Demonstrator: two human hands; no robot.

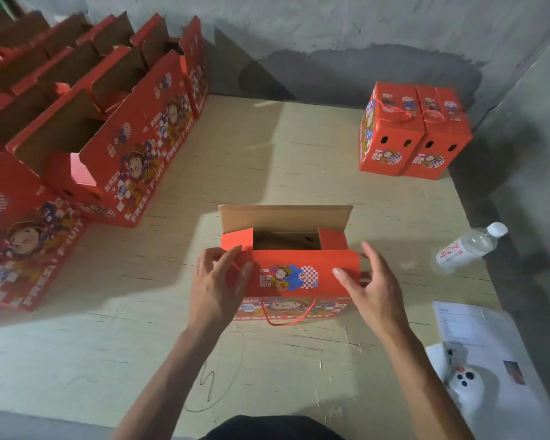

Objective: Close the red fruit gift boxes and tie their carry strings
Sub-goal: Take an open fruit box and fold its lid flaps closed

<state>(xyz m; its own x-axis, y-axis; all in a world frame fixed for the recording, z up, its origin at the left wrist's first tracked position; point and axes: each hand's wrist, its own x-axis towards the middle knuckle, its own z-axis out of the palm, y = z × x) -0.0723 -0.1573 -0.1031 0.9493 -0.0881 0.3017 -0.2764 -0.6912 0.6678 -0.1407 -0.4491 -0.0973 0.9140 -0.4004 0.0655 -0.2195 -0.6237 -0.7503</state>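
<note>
Head view. One red gift box (299, 274) stands at the centre of the board floor (267, 154), directly ahead of the person. Its top is partly open: the far flap (285, 217) stands upright showing bare cardboard, both short end flaps are folded inward, and the near flap (302, 271) lies tilted over the opening. A red carry string (288, 315) hangs in a loop down the near face.

Left hand (218, 281): fingers curled on the left end of the near flap, pinching its edge. Right hand (370, 281): fingers spread and relaxed around the right end of the same flap, thumb resting on the printed face; no firm grasp visible.

At 10 o'clock, rows of open boxes (108, 122) with flaps raised. At 1 o'clock, two closed boxes (413, 134) side by side, touching, strings on top. At 3 o'clock, a water bottle (470, 246) lying down. At 4 o'clock, printed papers (477, 325) and a white controller (465, 381).
</note>
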